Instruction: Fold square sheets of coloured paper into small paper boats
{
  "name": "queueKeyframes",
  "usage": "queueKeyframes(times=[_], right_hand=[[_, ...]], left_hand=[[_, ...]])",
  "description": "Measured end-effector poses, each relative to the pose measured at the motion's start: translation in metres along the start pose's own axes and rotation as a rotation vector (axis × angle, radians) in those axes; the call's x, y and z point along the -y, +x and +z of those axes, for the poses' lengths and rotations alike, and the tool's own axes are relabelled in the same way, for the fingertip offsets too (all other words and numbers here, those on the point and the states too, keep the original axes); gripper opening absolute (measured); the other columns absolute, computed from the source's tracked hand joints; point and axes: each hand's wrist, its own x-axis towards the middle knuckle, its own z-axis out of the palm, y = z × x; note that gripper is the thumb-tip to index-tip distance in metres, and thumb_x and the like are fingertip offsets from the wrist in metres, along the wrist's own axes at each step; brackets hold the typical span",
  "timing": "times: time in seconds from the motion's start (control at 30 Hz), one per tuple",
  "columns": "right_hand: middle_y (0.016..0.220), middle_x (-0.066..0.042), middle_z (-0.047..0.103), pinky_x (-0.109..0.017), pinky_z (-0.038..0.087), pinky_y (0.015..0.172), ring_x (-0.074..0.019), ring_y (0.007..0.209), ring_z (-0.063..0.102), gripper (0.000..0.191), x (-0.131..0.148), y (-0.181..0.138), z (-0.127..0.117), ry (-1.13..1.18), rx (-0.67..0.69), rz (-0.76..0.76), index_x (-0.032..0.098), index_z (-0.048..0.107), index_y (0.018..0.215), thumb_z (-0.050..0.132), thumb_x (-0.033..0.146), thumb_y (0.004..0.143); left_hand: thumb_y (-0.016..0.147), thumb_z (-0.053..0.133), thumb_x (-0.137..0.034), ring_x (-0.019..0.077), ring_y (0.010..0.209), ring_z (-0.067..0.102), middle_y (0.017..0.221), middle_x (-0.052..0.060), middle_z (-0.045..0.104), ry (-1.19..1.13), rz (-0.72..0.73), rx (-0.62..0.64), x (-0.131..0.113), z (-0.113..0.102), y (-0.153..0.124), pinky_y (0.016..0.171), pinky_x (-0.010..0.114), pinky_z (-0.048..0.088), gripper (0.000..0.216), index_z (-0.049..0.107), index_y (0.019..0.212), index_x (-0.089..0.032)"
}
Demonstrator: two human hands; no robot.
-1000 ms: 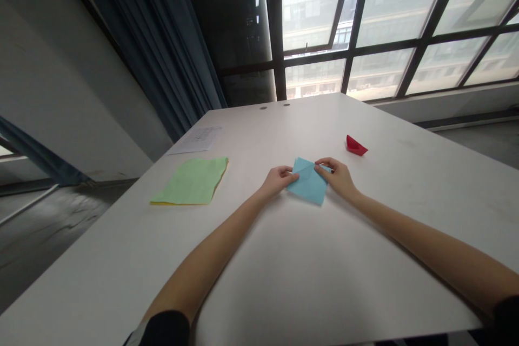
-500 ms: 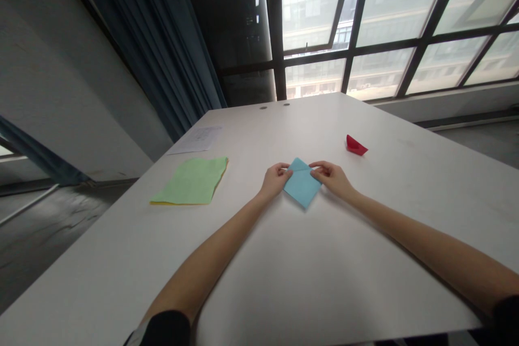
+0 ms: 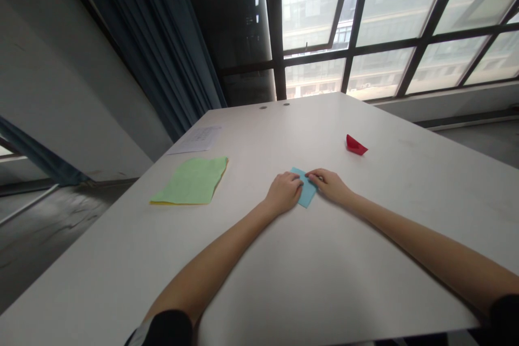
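Observation:
A folded piece of light blue paper (image 3: 308, 194) lies on the white table between my two hands. My left hand (image 3: 285, 191) covers its left part, with the fingers curled over and pressing on the paper. From the right, my right hand (image 3: 329, 185) pinches the upper right edge between thumb and fingers. Parts of the paper are hidden under the left fingers. Beyond my right hand sits a red folded paper boat (image 3: 356, 145), not touched by either hand.
A stack of green and yellow paper sheets (image 3: 192, 181) lies to the left on the white table (image 3: 259, 275). Behind it is a printed white sheet (image 3: 197, 139). A blue curtain (image 3: 162, 38) and windows (image 3: 316, 5) stand past the table's far edge.
The blue paper has come down flat onto the table and shows a smaller area. My left hand has moved right, from holding its edge to lying over it. My right hand has shifted slightly nearer.

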Motion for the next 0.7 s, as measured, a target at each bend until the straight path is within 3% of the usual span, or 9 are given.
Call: queueKeyframes(times=[0.13,0.33,0.47,0.7], right_hand=[[0.104,-0.008,0.06,-0.035,0.038,0.089,-0.0201,0.097,0.054,0.028,-0.001,-0.002,0.003,-0.126,-0.014,-0.092,0.019,0.065,0.093,0.042,0.033,0.084],[0.093,-0.007,0.061,-0.036,0.04,0.081,-0.0201,0.087,0.054,0.021,0.0,-0.005,0.003,-0.209,-0.014,-0.195,0.021,0.063,0.091,0.046,0.026,0.081],[0.091,-0.007,0.062,-0.034,0.039,0.08,-0.0188,0.085,0.055,0.02,0.003,-0.006,0.002,-0.244,0.06,-0.229,0.02,0.062,0.091,0.046,0.025,0.081],[0.091,-0.006,0.063,-0.035,0.036,0.081,-0.0189,0.086,0.055,0.02,0.005,-0.009,0.0,-0.317,0.117,-0.199,0.021,0.062,0.091,0.047,0.032,0.082]], left_hand=[[0.083,0.041,-0.042,0.0236,0.107,0.049,0.111,0.012,0.057,-0.027,-0.021,0.093,-0.001,0.001,-0.001,0.092,0.037,0.037,0.037,0.055,0.107,-0.017],[0.081,0.03,-0.058,0.0267,0.13,0.023,0.141,0.015,0.027,-0.035,-0.112,0.255,0.004,0.009,-0.005,0.101,0.047,0.022,0.068,0.028,0.133,-0.014],[0.079,0.023,-0.064,0.0266,0.132,0.014,0.145,0.013,0.015,-0.025,-0.133,0.328,0.007,0.009,-0.006,0.103,0.052,0.014,0.076,0.018,0.137,-0.014],[0.073,0.024,-0.071,0.0281,0.133,0.012,0.145,0.013,0.009,-0.035,-0.105,0.379,0.016,0.004,-0.004,0.102,0.056,0.009,0.088,0.009,0.139,-0.014]])
